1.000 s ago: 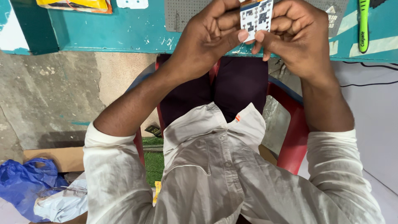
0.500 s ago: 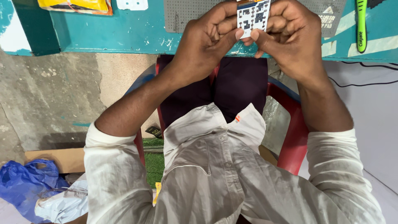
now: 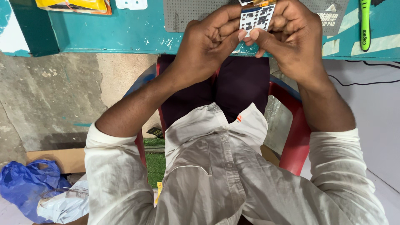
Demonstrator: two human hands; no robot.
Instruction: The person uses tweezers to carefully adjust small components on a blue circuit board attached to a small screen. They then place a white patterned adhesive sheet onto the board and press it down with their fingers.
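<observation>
The small board (image 3: 257,17), a flat white piece patterned with black squares and capped by a blue and orange strip, sits at the 12 o'clock edge of your view, held up over the front lip of the teal table (image 3: 125,29). Your left hand (image 3: 206,48) comes in from 8 o'clock and pinches the board's left edge between thumb and curled fingers, the thumbnail pressed against its lower corner. Your right hand (image 3: 298,39) comes in from 4 o'clock and pinches the right edge the same way, its thumb tip touching the board's lower side just beside your left thumb. Both hands are pressed together around the board, so only its face shows between them. Behind the board, toward 12 o'clock, lies a grey mat (image 3: 196,12) on the table. At 1 o'clock from the board a green toothbrush (image 3: 365,23) lies upright along the table. Toward 10 o'clock a yellow packet (image 3: 75,5) and a white plate (image 3: 131,4) rest at the far edge. Below the hands, at 6 o'clock, are your dark lap and a red chair (image 3: 291,137). At 8 o'clock, on the floor, lies a blue bag (image 3: 29,183).
</observation>
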